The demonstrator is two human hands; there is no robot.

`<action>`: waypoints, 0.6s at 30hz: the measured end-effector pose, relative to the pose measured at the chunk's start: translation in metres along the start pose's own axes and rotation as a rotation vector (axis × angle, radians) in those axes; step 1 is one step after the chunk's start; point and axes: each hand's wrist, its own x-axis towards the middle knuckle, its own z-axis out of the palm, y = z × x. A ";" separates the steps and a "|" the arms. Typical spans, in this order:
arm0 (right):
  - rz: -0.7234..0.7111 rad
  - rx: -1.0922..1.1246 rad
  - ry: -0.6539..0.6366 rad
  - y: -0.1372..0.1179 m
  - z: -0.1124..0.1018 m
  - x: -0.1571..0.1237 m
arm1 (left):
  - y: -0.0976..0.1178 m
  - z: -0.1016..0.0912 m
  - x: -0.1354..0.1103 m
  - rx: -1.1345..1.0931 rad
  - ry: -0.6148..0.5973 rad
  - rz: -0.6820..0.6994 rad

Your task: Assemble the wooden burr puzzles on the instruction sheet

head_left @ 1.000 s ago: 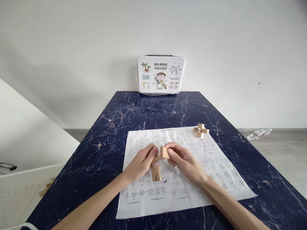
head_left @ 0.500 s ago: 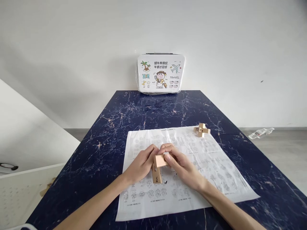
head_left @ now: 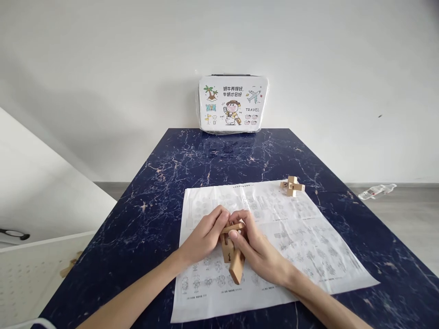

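Observation:
Both my hands meet over a white printed instruction sheet (head_left: 291, 237) on a dark blue marbled table (head_left: 171, 173). My left hand (head_left: 204, 235) is closed on an upright wooden puzzle bar (head_left: 227, 249) with a dark mark on its face. My right hand (head_left: 257, 249) grips a second wooden bar (head_left: 237, 269) that slants down toward me, pressed against the first. A thin wooden piece (head_left: 233, 226) lies across their tops. Fingers hide where the bars join.
A small cross-shaped wooden puzzle (head_left: 292, 186) sits at the sheet's far right corner. A white cartoon-printed case (head_left: 233, 104) leans on the wall at the table's far edge. A white cabinet (head_left: 41, 256) stands at left; a plastic bottle (head_left: 376, 191) lies on the floor at right.
My right hand has turned its bar from lying level across the upright one to slanting down toward me. Both hands sank slightly nearer the sheet. The view shifted a little.

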 end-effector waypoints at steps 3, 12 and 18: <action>0.010 0.004 0.019 0.000 -0.003 0.003 | -0.001 0.000 0.000 -0.002 0.044 0.005; 0.237 0.136 0.318 0.004 -0.017 0.014 | -0.002 -0.004 0.003 -0.011 0.136 -0.042; 0.231 0.629 0.576 0.007 -0.030 0.019 | -0.002 0.002 -0.001 0.202 0.050 0.031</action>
